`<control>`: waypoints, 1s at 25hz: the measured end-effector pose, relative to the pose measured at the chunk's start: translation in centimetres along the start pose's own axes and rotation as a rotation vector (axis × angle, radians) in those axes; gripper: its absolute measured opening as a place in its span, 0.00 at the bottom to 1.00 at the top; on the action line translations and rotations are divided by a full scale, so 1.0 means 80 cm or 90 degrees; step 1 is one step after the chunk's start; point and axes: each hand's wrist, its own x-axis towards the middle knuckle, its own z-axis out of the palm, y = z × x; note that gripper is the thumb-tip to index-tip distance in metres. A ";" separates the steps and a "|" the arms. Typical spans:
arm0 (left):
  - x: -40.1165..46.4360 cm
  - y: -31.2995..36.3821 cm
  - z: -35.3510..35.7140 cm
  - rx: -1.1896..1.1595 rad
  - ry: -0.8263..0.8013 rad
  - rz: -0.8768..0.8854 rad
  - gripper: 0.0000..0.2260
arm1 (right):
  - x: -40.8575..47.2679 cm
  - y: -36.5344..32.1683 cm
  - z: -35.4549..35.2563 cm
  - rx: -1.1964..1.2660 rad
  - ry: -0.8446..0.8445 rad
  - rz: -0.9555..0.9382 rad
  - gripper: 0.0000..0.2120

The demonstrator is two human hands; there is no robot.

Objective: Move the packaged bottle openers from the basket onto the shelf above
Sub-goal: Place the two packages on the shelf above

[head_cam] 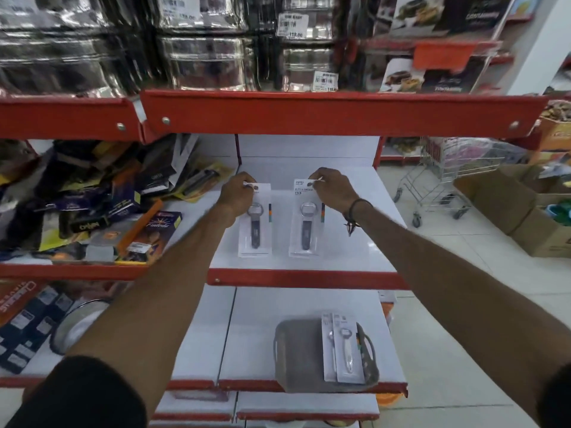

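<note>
Two packaged bottle openers lie flat side by side on the white upper shelf (364, 242). My left hand (237, 193) pinches the top edge of the left packaged bottle opener (255, 230). My right hand (330, 188) pinches the top edge of the right packaged bottle opener (306, 230). Each pack has a white card and a dark-handled opener. On the lower shelf sits a grey basket (296, 353). Two more packaged bottle openers (343, 350) with white handles stand in the basket, leaning against its right side.
A jumble of boxed and bagged goods (92, 205) fills the shelf section to the left. Steel containers (191, 41) stand on the top shelf behind a red rail (340, 114). To the right are a wire shopping trolley (448, 174) and cardboard boxes (509, 205) on the tiled floor.
</note>
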 end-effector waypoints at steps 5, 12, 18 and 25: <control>0.011 -0.050 0.036 0.068 -0.115 -0.072 0.08 | 0.016 0.039 0.042 -0.023 -0.099 0.045 0.10; -0.006 -0.058 0.031 0.271 -0.125 -0.029 0.14 | -0.002 0.058 0.054 -0.184 -0.103 0.040 0.17; -0.099 -0.042 0.031 0.427 0.095 0.185 0.17 | -0.089 0.051 0.034 -0.310 0.166 -0.163 0.12; -0.282 -0.106 0.136 0.226 0.019 0.452 0.05 | -0.260 0.145 0.064 -0.296 0.268 -0.390 0.07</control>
